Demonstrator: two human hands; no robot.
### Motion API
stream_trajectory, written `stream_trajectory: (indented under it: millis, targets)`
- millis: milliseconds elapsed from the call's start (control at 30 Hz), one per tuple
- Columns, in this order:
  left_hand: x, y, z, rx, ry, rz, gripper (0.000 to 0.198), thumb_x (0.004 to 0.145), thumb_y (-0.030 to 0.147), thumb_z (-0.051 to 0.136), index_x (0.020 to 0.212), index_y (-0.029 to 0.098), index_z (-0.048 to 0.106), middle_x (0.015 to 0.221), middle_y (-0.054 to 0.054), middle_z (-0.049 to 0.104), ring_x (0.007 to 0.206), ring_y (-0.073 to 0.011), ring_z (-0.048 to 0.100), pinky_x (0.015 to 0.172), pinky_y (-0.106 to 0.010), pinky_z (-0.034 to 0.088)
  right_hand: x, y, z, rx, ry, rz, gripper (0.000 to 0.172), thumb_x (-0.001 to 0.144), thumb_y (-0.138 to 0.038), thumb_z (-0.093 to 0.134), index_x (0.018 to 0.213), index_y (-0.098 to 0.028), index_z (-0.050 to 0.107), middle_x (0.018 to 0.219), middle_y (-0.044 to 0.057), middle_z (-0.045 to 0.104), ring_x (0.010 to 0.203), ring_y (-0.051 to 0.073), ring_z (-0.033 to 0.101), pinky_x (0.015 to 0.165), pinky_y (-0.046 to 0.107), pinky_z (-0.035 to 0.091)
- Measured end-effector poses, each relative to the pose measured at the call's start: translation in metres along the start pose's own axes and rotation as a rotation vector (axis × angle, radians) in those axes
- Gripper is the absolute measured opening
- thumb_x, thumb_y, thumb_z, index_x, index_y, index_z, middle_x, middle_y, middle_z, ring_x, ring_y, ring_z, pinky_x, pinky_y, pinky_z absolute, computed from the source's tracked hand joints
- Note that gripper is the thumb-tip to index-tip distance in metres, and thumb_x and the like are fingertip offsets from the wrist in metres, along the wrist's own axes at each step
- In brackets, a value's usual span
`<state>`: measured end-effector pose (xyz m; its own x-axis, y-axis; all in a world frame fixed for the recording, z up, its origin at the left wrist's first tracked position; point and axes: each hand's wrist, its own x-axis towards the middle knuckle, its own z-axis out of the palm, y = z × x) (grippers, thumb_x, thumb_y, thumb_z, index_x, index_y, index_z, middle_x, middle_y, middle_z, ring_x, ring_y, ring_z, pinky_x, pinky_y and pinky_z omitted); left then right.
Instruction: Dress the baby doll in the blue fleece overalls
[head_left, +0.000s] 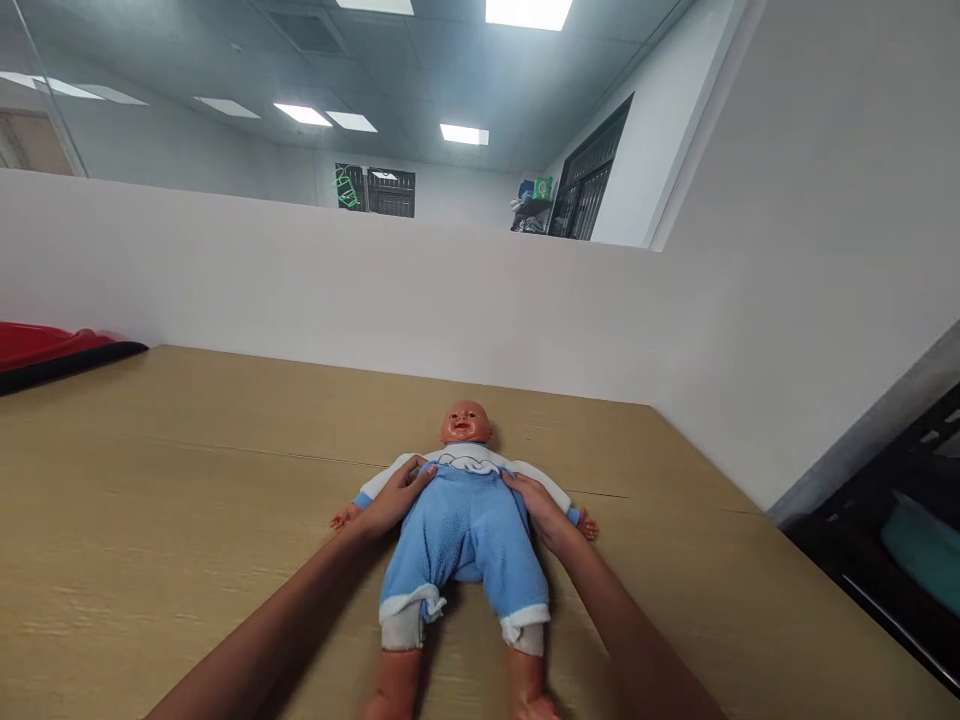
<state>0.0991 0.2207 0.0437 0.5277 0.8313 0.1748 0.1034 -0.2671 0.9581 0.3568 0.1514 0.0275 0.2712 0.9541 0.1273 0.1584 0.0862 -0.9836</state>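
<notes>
A baby doll [465,424] lies on its back on the wooden table, its head toward the wall and arms spread to the sides. It wears a white top [465,453] with blue cuffs and blue fleecy trousers [466,515] with white hems. My left hand [401,493] holds the waistband of the trousers at one side, thumb on top. On the opposite side, my right hand [535,505] pinches the waistband too. Below the hems, greyish-white cloth shows at the knees, and the lower legs are bare. The feet are partly cut off by the bottom edge.
The tan tabletop [225,520] reaches a low white wall [337,285], with a glass pane above it. A red item with a black edge [67,350] lies at the far left. To the right stands a dark rack [892,530] holding something teal.
</notes>
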Motion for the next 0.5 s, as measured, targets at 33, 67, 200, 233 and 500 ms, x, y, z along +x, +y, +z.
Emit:
stream_trajectory:
  millis: [33, 67, 200, 233, 500]
  targets:
    - [-0.001, 0.000, -0.003, 0.004, -0.026, 0.001, 0.040, 0.098, 0.061, 0.056, 0.100, 0.022, 0.062, 0.102, -0.005, 0.066, 0.107, -0.0272, 0.058, 0.101, -0.039, 0.048, -0.003, 0.001, -0.003, 0.019, -0.039, 0.014, 0.039, 0.098, -0.054, 0.068, 0.096, -0.016, 0.073, 0.099, 0.004, 0.077, 0.099, 0.025, 0.073, 0.099, 0.048, 0.057]
    - [-0.005, 0.001, -0.008, 0.008, -0.057, 0.003, 0.038, 0.098, 0.059, 0.056, 0.099, 0.022, 0.064, 0.105, -0.006, 0.068, 0.109, -0.0281, 0.059, 0.104, -0.041, 0.047, -0.009, 0.002, -0.008, 0.030, -0.070, 0.028, 0.039, 0.097, -0.055, 0.070, 0.095, -0.016, 0.073, 0.099, 0.004, 0.078, 0.102, 0.026, 0.073, 0.104, 0.050, 0.055]
    - [-0.031, -0.002, -0.038, 0.012, -0.215, 0.009, 0.027, 0.091, 0.048, 0.065, 0.099, 0.023, 0.071, 0.108, -0.006, 0.073, 0.110, -0.0300, 0.063, 0.107, -0.043, 0.049, -0.046, 0.010, -0.039, 0.041, -0.092, 0.088, 0.028, 0.079, -0.048, 0.079, 0.086, -0.021, 0.078, 0.102, 0.009, 0.081, 0.115, 0.034, 0.070, 0.115, 0.054, 0.046]
    - [-0.037, -0.003, -0.045, 0.014, -0.254, 0.015, 0.027, 0.086, 0.045, 0.071, 0.102, 0.023, 0.073, 0.113, -0.006, 0.074, 0.115, -0.0313, 0.063, 0.109, -0.044, 0.049, -0.056, 0.012, -0.046, 0.042, -0.102, 0.107, 0.027, 0.074, -0.045, 0.080, 0.089, -0.022, 0.079, 0.104, 0.010, 0.081, 0.114, 0.036, 0.070, 0.114, 0.055, 0.047]
    - [-0.057, -0.008, -0.050, 0.024, -0.383, 0.075, 0.049, 0.081, 0.038, 0.084, 0.127, 0.025, 0.074, 0.152, -0.011, 0.064, 0.148, -0.0349, 0.050, 0.128, -0.050, 0.031, -0.088, 0.015, -0.048, 0.108, -0.244, 0.050, 0.048, 0.068, -0.037, 0.091, 0.113, -0.025, 0.084, 0.135, 0.016, 0.074, 0.138, 0.041, 0.060, 0.123, 0.053, 0.038]
